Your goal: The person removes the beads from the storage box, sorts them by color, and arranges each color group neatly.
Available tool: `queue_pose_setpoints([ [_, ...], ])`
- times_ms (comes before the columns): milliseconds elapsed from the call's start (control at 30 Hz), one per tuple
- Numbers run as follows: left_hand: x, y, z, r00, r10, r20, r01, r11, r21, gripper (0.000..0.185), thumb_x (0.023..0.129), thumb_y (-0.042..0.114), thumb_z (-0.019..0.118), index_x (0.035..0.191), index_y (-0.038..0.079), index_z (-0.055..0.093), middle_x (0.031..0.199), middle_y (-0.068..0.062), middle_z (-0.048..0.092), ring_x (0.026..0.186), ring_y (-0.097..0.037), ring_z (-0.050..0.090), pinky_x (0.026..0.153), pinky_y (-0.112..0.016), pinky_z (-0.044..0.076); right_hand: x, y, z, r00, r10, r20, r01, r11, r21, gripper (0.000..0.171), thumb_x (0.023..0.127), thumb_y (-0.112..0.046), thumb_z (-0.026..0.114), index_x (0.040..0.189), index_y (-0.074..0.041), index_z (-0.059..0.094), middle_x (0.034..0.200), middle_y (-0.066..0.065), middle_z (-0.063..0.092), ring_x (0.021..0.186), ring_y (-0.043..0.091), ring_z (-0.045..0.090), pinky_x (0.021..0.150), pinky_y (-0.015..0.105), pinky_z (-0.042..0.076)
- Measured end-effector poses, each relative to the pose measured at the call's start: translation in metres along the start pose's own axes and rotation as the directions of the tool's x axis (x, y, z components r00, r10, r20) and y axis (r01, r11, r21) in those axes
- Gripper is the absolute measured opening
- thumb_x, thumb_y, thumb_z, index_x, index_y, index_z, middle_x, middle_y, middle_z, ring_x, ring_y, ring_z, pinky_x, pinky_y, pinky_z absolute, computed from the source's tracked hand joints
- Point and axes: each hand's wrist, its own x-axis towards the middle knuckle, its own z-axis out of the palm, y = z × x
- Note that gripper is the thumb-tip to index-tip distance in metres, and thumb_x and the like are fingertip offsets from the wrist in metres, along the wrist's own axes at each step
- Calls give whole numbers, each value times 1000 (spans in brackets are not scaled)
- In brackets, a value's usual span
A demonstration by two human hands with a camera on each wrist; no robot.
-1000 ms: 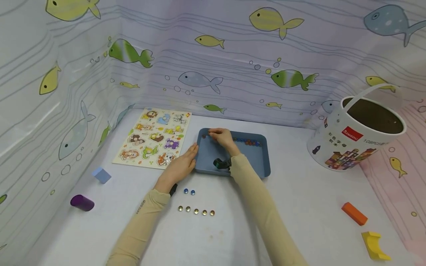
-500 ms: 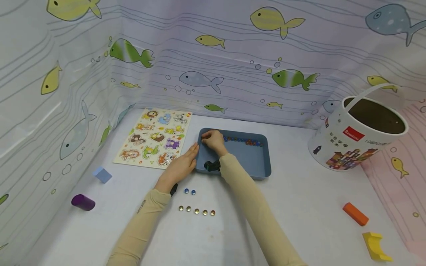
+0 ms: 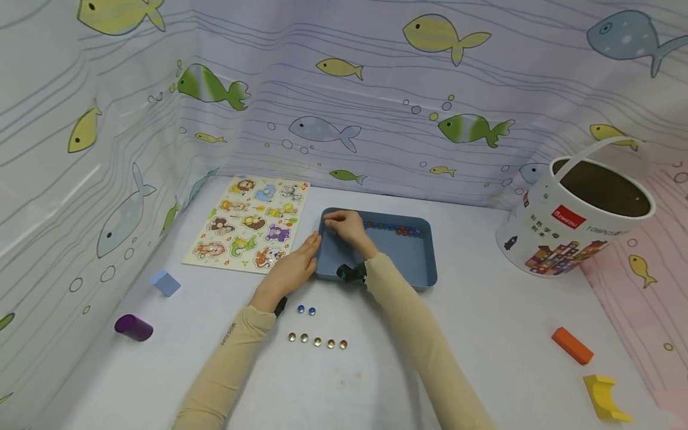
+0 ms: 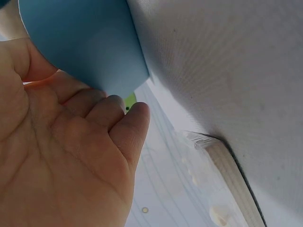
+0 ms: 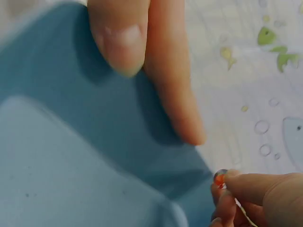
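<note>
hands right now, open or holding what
Left hand: open, pressed against the blue tray.
Right hand: pinching a small red bead.

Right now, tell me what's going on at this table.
A person is working at a blue tray. The left hand rests flat against the tray's left wall, steadying it. The right hand is inside at the back left corner, pinching a small reddish glass bead between its fingers. A row of mixed-colour beads lies along the tray's back wall. On the table in front of the tray lie two blue beads and a line of five golden beads.
</note>
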Motion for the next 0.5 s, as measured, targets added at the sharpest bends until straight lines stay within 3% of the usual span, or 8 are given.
queue_pose_setpoints([
  [233, 1, 0, 0, 1000, -4, 3, 4, 1000, 6, 56, 104, 23, 37, 154, 7, 20, 163, -6, 14, 148, -24, 24, 114, -47, 37, -24, -9, -13, 996, -70, 50, 62, 988, 141, 30, 95, -24, 62, 120, -10, 69, 118, 9, 70, 110, 30, 63, 92, 43, 54],
  [500, 1, 0, 1, 1000, -4, 3, 4, 1000, 8, 56, 103, 23, 37, 154, 7, 20, 163, -6, 14, 147, -26, 26, 113, -48, 38, -61, -6, -30, 979, -177, 100, 152, 964, 218, 29, 97, -15, 58, 123, -3, 65, 121, 15, 68, 115, 38, 59, 95, 55, 49],
])
